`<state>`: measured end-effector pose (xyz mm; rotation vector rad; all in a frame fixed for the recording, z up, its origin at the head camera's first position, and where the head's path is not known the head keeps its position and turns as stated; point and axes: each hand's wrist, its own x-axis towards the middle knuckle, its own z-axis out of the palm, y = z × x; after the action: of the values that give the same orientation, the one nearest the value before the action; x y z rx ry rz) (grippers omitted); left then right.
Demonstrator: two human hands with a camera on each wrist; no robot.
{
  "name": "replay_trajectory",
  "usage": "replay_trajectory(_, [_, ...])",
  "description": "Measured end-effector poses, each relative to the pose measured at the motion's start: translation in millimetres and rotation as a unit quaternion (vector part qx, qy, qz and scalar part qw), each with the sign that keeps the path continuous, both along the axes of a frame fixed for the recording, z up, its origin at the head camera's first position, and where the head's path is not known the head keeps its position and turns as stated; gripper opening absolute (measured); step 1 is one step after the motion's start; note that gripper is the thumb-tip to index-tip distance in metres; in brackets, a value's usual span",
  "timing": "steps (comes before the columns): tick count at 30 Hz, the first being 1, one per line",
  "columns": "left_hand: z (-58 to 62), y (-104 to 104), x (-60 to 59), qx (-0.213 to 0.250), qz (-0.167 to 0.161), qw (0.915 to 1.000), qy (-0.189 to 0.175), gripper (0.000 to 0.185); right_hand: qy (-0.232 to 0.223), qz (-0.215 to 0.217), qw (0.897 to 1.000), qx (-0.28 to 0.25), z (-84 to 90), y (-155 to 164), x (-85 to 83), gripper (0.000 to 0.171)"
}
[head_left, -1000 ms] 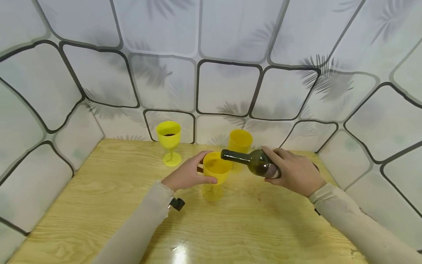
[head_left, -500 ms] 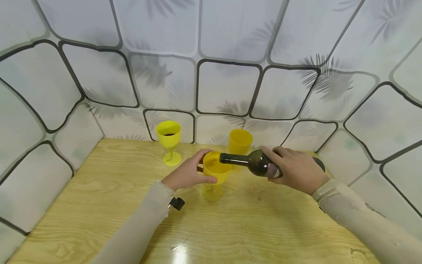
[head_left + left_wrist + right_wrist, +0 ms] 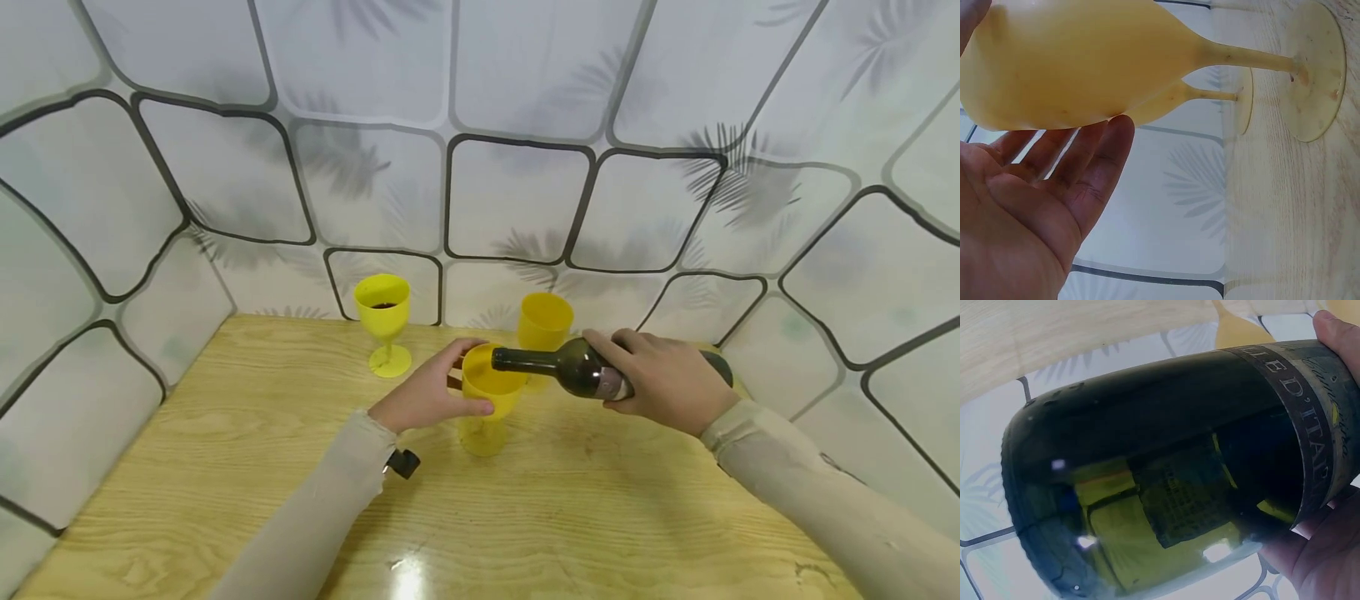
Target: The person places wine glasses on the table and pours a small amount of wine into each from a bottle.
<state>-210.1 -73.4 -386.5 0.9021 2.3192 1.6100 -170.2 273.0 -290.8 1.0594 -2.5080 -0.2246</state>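
A person's right hand (image 3: 667,379) wraps around a tilted bottle (image 3: 581,367), mouth over the upright goblet (image 3: 497,398) the left hand (image 3: 427,393) clasps; rim contact is hard to judge. Behind, a bright-yellow cup (image 3: 383,321) and an amber cup (image 3: 545,322) stand on the tabletop (image 3: 570,517).

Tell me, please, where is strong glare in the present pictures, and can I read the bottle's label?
Head view: one bright glare patch on the tabletop near the bottom edge; label too small to read. Left wrist view: held yellow goblet softly lit, without strong glare. Right wrist view: white reflections on the bottle; label partly readable, "D'ITA" plain.
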Motion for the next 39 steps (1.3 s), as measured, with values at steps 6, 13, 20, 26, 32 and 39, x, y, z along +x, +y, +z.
replay_trajectory(6, [1.6, -1.4, 1.3, -0.004, 0.006, 0.9999, 0.008, 0.078, 0.006, -0.001, 1.0, 0.018, 2.9, -1.6, -0.2, 0.093])
replay_trajectory(13, [1.9, -1.6, 0.8, -0.005, 0.003, 1.0, 0.006, 0.076, 0.004, -0.005, 0.999, 0.033, 6.4, -2.3, 0.1, 0.094])
replay_trajectory(20, [4.0, -2.3, 1.9, -0.004, -0.001, 1.0, 0.001, 0.076, 0.003, -0.007, 0.999, 0.047, 8.9, -6.4, -0.4, 0.095])
replay_trajectory(26, [3.9, -2.6, 1.5, -0.003, -0.003, 1.0, 0.0, 0.077, 0.01, -0.005, 0.998, 0.056, 12.0, -7.5, 0.1, 0.096])
replay_trajectory(32, [5.1, -2.7, 1.7, -0.005, -0.002, 1.0, -0.003, 0.075, 0.011, -0.005, 0.998, 0.066, 14.1, -7.0, 0.0, 0.096])
replay_trajectory(39, [4.1, -2.3, 1.6, -0.006, -0.001, 1.0, -0.005, 0.075, 0.011, -0.01, 0.997, 0.072, 14.1, -5.6, 1.5, 0.095])
